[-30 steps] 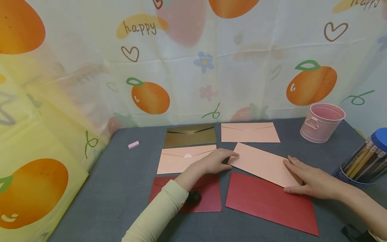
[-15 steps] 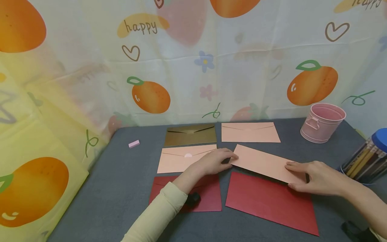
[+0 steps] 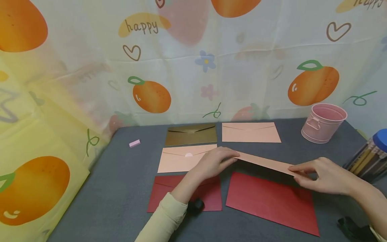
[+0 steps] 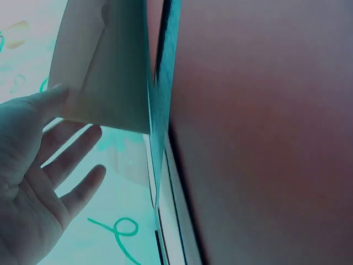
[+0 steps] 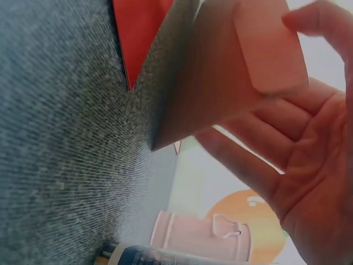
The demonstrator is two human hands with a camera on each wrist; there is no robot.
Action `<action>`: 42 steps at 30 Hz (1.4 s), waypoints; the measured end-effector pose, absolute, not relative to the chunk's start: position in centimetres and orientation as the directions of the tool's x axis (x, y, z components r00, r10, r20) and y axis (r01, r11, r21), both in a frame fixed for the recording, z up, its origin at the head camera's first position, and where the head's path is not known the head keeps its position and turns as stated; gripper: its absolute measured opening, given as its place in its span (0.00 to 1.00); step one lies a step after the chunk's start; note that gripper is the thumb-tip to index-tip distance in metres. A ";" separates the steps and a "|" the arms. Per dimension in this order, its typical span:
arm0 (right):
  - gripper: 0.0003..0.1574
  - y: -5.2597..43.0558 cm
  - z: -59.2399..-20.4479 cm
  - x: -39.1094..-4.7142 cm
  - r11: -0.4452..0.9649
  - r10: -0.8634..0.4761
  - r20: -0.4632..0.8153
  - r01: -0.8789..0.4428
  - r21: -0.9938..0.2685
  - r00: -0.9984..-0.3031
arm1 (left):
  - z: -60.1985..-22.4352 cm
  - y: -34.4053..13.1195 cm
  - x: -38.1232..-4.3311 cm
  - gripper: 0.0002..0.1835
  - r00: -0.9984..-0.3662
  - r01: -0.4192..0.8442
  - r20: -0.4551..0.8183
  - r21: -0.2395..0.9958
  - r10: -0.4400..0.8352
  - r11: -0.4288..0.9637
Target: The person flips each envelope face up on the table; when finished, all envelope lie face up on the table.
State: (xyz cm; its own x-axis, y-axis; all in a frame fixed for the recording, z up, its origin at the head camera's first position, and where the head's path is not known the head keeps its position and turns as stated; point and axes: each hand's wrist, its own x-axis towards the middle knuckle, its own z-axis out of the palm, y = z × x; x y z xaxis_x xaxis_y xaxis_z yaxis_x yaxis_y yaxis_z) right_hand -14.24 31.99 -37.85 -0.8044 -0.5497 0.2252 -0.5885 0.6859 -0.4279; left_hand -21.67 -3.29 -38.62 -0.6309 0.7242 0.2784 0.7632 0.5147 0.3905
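Observation:
A peach-pink envelope (image 3: 266, 163) is tilted up nearly on edge over the table, so the head view shows only a thin strip of it. My left hand (image 3: 215, 163) pinches its left end. In the left wrist view, the thumb (image 4: 52, 99) lies on the near face of the envelope (image 4: 113, 83) and the fingers spread behind. At the other end my right hand (image 3: 328, 176) pinches the envelope between thumb and fingers. The right wrist view shows a paler flap (image 5: 273, 49) on its face beside the thumb. A large red envelope (image 3: 272, 205) lies just in front.
Flat at the back lie a gold envelope (image 3: 191, 136) and another peach-pink one (image 3: 251, 132). Left are a peach-pink envelope with a round seal (image 3: 178, 161) and a red one (image 3: 169, 191). A pink bucket (image 3: 321, 127), pencil container (image 3: 367, 158) and small pink block (image 3: 134, 143) stand around.
The peach-pink envelope has gone from lying nearly flat to tilted up on edge. My right hand has changed from fingers spread on its end to pinching it; my left hand stays at the left end.

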 end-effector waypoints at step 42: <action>0.30 29.7 -38.9 -16.5 0.748 -0.039 0.083 -0.084 -0.658 -0.996 | -40.0 -2.4 -20.9 0.23 -0.980 -0.113 -0.096 0.990 0.174 -0.089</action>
